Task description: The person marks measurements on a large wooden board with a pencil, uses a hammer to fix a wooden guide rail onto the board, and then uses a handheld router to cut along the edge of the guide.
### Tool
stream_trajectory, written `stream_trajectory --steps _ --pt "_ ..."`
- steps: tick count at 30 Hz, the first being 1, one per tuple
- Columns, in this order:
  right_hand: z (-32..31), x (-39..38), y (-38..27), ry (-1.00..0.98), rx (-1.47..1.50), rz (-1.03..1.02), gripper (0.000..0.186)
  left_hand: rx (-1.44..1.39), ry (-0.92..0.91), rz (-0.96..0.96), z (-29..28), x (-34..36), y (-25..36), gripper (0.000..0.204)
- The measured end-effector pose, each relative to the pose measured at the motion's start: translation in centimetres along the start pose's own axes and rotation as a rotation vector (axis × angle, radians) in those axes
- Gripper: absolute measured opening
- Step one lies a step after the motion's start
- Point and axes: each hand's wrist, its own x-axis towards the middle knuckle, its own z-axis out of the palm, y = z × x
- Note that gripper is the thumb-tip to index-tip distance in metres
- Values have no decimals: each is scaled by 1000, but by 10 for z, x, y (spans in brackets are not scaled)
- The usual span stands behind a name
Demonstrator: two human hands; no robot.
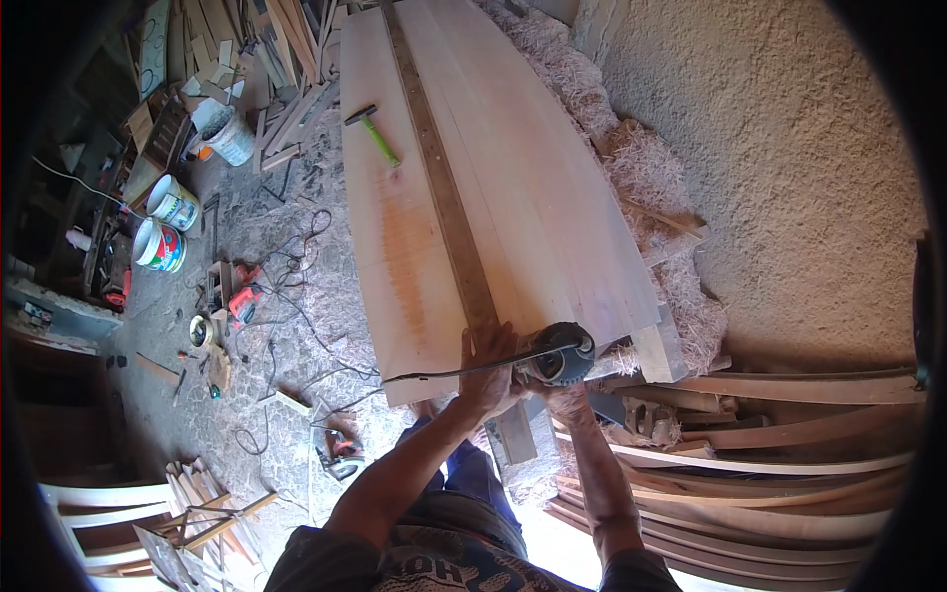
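Note:
A broad pale wooden panel [552, 207] stretches away from me, with a long narrow brown batten [434, 168] lying lengthwise along it. My left hand [487, 357] rests over the batten near the panel's close end, fingers stretched forward. Just to its right, my right hand [564, 397] is closed on a corded power tool [560, 357] with a dark rounded body. The tool sits at the panel's near edge; its working end is hidden, so I cannot tell its exact kind. Its black cord [444, 374] crosses my left wrist. A hammer [375, 136] with a green handle lies farther up the panel.
Wood shavings [651, 178] are heaped between the panel and the rough wall [769, 168]. Curved boards [769, 493] are stacked at the right. Cords, a red power tool [244, 304] and buckets [160, 245] stand on the left floor; scrap wood [281, 49] is piled beyond.

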Motion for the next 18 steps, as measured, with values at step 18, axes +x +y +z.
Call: stream_trajectory --steps 18 --pt "5 68 -26 17 346 77 59 -5 216 86 -1 44 -38 90"
